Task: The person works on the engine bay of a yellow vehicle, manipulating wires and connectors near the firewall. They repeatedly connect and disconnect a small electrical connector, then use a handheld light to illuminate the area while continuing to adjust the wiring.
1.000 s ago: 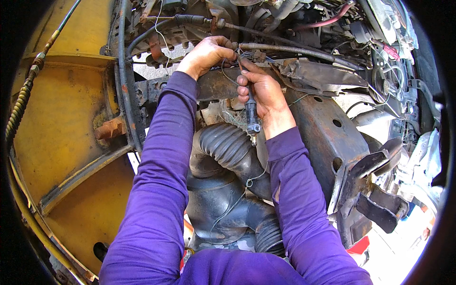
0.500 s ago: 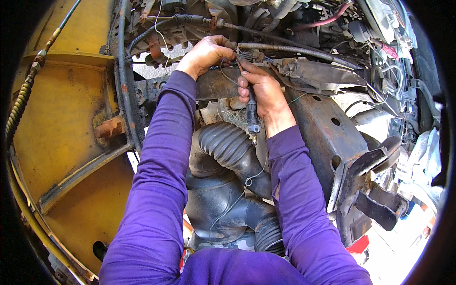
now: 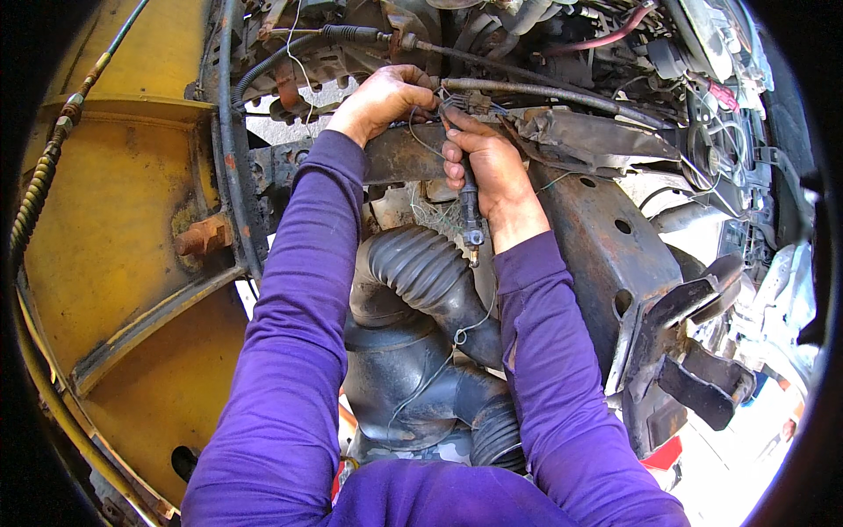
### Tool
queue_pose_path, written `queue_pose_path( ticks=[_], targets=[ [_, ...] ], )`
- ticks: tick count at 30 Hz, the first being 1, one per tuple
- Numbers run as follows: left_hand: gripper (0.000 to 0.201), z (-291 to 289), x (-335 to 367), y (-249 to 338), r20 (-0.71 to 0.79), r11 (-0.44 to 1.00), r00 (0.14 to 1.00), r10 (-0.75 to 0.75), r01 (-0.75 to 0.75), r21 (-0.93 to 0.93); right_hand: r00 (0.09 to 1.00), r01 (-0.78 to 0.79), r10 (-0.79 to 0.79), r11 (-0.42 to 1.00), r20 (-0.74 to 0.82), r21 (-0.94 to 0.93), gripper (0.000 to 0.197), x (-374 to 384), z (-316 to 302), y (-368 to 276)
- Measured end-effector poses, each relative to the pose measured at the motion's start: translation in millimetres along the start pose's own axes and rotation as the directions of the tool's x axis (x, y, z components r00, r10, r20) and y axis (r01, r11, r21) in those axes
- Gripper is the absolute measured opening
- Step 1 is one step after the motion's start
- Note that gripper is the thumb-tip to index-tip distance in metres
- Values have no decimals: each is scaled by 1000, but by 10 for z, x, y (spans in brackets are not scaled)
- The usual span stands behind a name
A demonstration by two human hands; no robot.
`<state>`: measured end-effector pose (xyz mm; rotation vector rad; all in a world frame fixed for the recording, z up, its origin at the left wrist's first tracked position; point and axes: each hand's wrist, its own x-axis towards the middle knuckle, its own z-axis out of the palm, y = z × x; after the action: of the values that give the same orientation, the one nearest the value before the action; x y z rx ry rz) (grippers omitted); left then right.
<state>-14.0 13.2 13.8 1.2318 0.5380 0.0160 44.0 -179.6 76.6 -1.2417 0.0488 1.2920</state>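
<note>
My left hand (image 3: 386,101) is closed in a pinch on thin wires near the top of the frame rail (image 3: 397,156). Close beside it, my right hand (image 3: 492,171) wraps round a slim dark cylindrical tool (image 3: 470,211). Its brass-coloured end points down toward me, and its upper end is hidden by the fingers. The right forefinger and thumb reach up to the same wires. A brownish wire connector (image 3: 479,104) sits just above the right hand. One thin wire (image 3: 423,142) loops below the left fingers.
Beneath my hands stands a black canister (image 3: 399,378) with a ribbed black hose (image 3: 417,263); a thin loose wire (image 3: 458,336) lies over it. A yellow metal panel (image 3: 123,220) fills the left. At right, a rusty beam (image 3: 606,228) carries a bent bracket (image 3: 702,378).
The dark tool's lower end has shifted slightly right and down with my right hand. My left hand stays at the wires.
</note>
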Motion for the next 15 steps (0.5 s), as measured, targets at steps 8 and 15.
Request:
queue_pose_path(
  ticks=[8,15],
  targets=[
    [24,48,21,49,23,987,996,80,-83,137,997,28,-26,999,-76,26,35,46,14,32],
    [25,-9,-100,38,-72,983,997,37,-24,180,995,70,-65,996,-73,63,20,278,3,276]
  ],
)
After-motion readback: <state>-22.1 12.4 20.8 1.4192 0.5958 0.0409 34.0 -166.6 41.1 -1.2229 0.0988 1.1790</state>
